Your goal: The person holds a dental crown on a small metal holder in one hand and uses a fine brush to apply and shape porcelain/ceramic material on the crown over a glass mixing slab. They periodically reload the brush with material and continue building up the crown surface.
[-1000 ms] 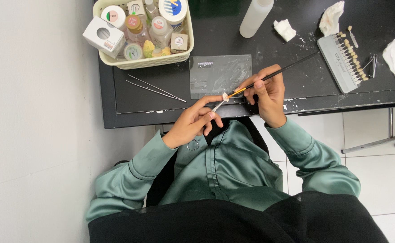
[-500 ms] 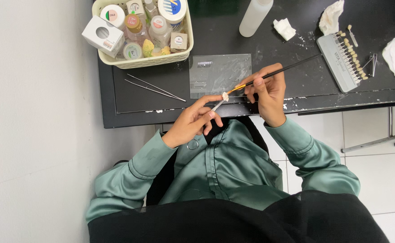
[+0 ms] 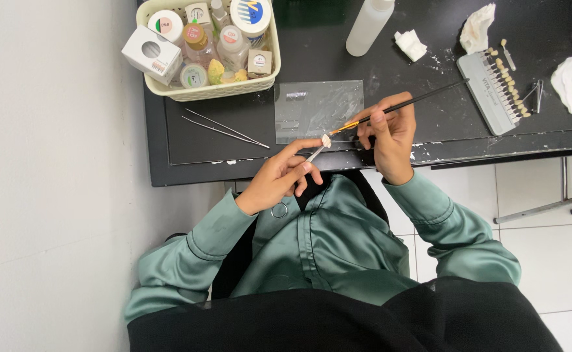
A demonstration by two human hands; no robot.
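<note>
My left hand [image 3: 279, 177] grips a thin metal holder [image 3: 315, 154] with a small whitish tooth-like piece [image 3: 326, 140] at its tip, held just above the table's front edge. My right hand [image 3: 389, 133] holds a long black brush [image 3: 423, 98]; its orange-banded tip touches or nearly touches the small piece. Both hands hover beside a clear glass slab [image 3: 317, 109] on the black table [image 3: 234, 153].
A cream basket [image 3: 211, 91] of jars and small boxes stands at the back left. Metal tweezers [image 3: 224, 129] lie near it. A white bottle [image 3: 367, 26], crumpled tissues [image 3: 478, 26], and a grey tooth shade guide [image 3: 495, 85] sit to the right.
Both hands stay nearly still; the brush tip remains at the small piece, with only slight shifting of the brush.
</note>
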